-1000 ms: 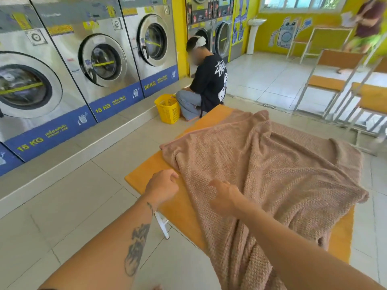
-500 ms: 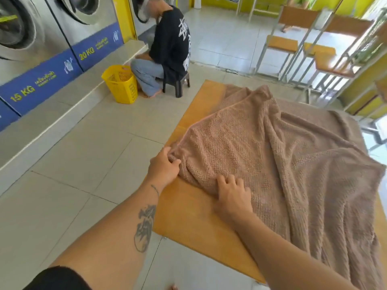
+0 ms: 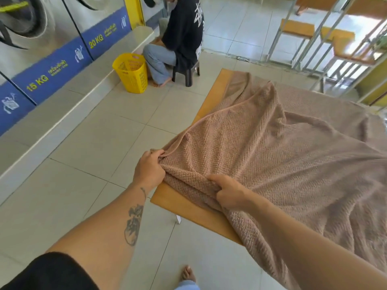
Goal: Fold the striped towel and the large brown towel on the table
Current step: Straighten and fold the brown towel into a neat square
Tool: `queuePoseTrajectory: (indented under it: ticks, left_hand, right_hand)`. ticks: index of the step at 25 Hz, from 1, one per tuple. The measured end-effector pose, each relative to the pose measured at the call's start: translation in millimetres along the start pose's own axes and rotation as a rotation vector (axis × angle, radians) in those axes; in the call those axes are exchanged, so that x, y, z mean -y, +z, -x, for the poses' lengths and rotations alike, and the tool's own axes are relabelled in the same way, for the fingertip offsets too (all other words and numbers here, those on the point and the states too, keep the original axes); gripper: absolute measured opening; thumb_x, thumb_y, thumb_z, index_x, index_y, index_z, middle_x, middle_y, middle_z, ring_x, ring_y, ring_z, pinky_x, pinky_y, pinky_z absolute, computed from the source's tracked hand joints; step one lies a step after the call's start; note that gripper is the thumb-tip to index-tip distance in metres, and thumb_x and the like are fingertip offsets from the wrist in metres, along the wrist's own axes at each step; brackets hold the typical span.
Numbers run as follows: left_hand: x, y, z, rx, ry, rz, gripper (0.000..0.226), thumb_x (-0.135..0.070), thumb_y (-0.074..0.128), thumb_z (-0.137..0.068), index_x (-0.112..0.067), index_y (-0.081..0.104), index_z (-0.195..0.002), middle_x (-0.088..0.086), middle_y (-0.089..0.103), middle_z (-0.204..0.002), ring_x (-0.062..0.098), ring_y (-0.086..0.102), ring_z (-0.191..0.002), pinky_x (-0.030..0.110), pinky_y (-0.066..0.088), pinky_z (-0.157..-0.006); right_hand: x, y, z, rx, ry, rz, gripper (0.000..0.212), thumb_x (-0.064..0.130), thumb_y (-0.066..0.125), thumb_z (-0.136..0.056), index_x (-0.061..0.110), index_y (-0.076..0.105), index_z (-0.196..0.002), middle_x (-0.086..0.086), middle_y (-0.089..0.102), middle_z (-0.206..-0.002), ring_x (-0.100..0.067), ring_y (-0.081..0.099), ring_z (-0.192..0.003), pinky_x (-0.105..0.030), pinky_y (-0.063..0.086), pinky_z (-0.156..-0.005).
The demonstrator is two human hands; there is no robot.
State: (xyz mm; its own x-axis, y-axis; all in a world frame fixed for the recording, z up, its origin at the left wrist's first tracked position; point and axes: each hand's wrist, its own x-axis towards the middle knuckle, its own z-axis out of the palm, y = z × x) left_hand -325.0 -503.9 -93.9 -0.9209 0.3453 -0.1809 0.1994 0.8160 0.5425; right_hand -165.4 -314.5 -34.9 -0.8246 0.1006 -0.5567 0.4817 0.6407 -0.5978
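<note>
Gathering is what the step in hand appears to be: the person is bunching up the near-left corner of the large brown towel [image 3: 272,160]. The left hand [image 3: 149,169] is curling round the hemmed corner and pinching it between thumb and fingers. Just beside it, the right hand [image 3: 229,193] is gripping a thick roll of the same cloth, thumb lying over the fold and fingers tucking underneath. To do this well, the hands are probably needing to slide apart along the hem until the edge is pulling taut. Then they should be lifting that edge clear and carrying it across to meet the opposite one, hem matching hem. The overhanging part is likely to be dragging as the cloth moves, so it is wanting to be drawn up onto the table first. The towel is lying spread over most of the orange wooden table [image 3: 178,203], leaving only a strip along the left side and the near-left corner showing bare. Its near-right portion is hanging off the near edge. It is looking dusty pinkish-brown, with a nubbly waffle pile and a narrow smooth hem. A long ridge is running down from the far end, and creases are fanning out from the two hands. The striped towel is not showing anywhere in this view.
</note>
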Motion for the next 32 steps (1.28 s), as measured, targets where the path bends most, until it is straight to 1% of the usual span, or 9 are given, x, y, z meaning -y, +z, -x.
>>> queuePoseTrajectory:
  ticks: [3, 6, 8, 10, 12, 14, 17, 25, 32]
  left_hand:
    - [17, -12, 13, -0.037, -0.026, -0.032, 0.059, 0.003, 0.045, -0.086, -0.019, 0.052, -0.141, 0.01, 0.052, -0.13, 0.031, 0.051, -0.118, 0.039, 0.044, -0.096]
    - [28, -19, 24, -0.072, -0.046, -0.089, 0.059, 0.003, 0.047, -0.086, -0.019, 0.05, -0.142, 0.012, 0.051, -0.127, 0.033, 0.05, -0.116, 0.04, 0.043, -0.093]
    - [34, -19, 30, -0.078, -0.072, -0.122, 0.06, 0.001, 0.05, -0.085, -0.02, 0.05, -0.141, 0.013, 0.051, -0.124, 0.035, 0.051, -0.113, 0.041, 0.043, -0.092]
    - [32, -17, 35, -0.081, -0.14, -0.132, 0.061, -0.004, 0.052, -0.086, -0.022, 0.044, -0.144, 0.015, 0.047, -0.124, 0.038, 0.051, -0.111, 0.043, 0.044, -0.092]
    - [17, -7, 46, -0.102, -0.182, -0.157, 0.06, -0.011, 0.05, -0.089, -0.024, 0.039, -0.146, 0.016, 0.043, -0.129, 0.038, 0.048, -0.113, 0.045, 0.044, -0.092]
    - [-8, 12, 65, -0.159, -0.163, -0.17, 0.057, -0.013, 0.051, -0.089, -0.024, 0.04, -0.144, 0.013, 0.042, -0.13, 0.034, 0.045, -0.114, 0.045, 0.045, -0.092]
    - [-50, 45, 102, -0.266, -0.158, -0.092, 0.045, -0.013, 0.053, -0.087, -0.025, 0.051, -0.131, 0.008, 0.041, -0.126, 0.031, 0.042, -0.116, 0.047, 0.046, -0.094]
    - [-167, 159, 249, -0.269, -0.118, -0.107, 0.03, -0.014, 0.053, -0.089, -0.024, 0.063, -0.116, 0.0, 0.045, -0.12, 0.025, 0.046, -0.113, 0.043, 0.043, -0.097]
    - [-274, 246, 379, -0.031, -0.089, 0.132, 0.015, -0.022, 0.056, -0.091, -0.028, 0.059, -0.104, -0.008, 0.062, -0.099, 0.017, 0.06, -0.09, 0.037, 0.054, -0.079]
  right_hand:
    - [0, 18, 3, 0.009, -0.039, -0.078, 0.064, 0.004, 0.042, -0.075, 0.036, 0.058, -0.128, 0.007, 0.063, -0.12, -0.016, 0.058, -0.109, -0.04, 0.052, -0.094]
    - [-9, 22, 12, -0.157, -0.027, -0.229, 0.037, 0.017, 0.055, -0.089, 0.031, 0.062, -0.122, 0.004, 0.068, -0.105, -0.012, 0.064, -0.09, -0.032, 0.056, -0.079]
    - [-29, 19, 23, -0.33, 0.008, -0.02, 0.033, 0.024, 0.056, -0.09, 0.028, 0.059, -0.123, 0.002, 0.061, -0.118, -0.015, 0.058, -0.105, -0.035, 0.053, -0.092]
    - [-54, 15, 40, -0.362, 0.084, 0.321, 0.045, 0.03, 0.055, -0.085, 0.032, 0.052, -0.131, 0.001, 0.048, -0.132, -0.023, 0.044, -0.122, -0.045, 0.043, -0.104]
    - [-78, 14, 61, -0.277, 0.077, 0.357, 0.058, 0.026, 0.054, -0.083, 0.034, 0.044, -0.14, 0.002, 0.038, -0.143, -0.028, 0.035, -0.132, -0.05, 0.037, -0.109]
    - [-100, 12, 79, -0.31, -0.037, 0.212, 0.062, 0.011, 0.052, -0.082, 0.027, 0.045, -0.142, 0.0, 0.041, -0.145, -0.026, 0.038, -0.133, -0.043, 0.036, -0.112]
    - [-138, -3, 109, -0.424, -0.113, 0.149, 0.051, 0.003, 0.048, -0.078, 0.019, 0.058, -0.126, -0.001, 0.055, -0.126, -0.024, 0.051, -0.117, -0.035, 0.044, -0.099]
    - [-286, -46, 227, -0.359, -0.129, 0.208, 0.04, 0.014, 0.043, -0.08, 0.026, 0.068, -0.109, 0.001, 0.062, -0.113, -0.025, 0.057, -0.108, -0.043, 0.05, -0.092]
    - [-340, -59, 282, -0.05, -0.158, 0.52, 0.071, 0.007, 0.047, -0.078, 0.034, 0.042, -0.143, -0.002, 0.039, -0.142, -0.031, 0.032, -0.135, -0.047, 0.042, -0.107]
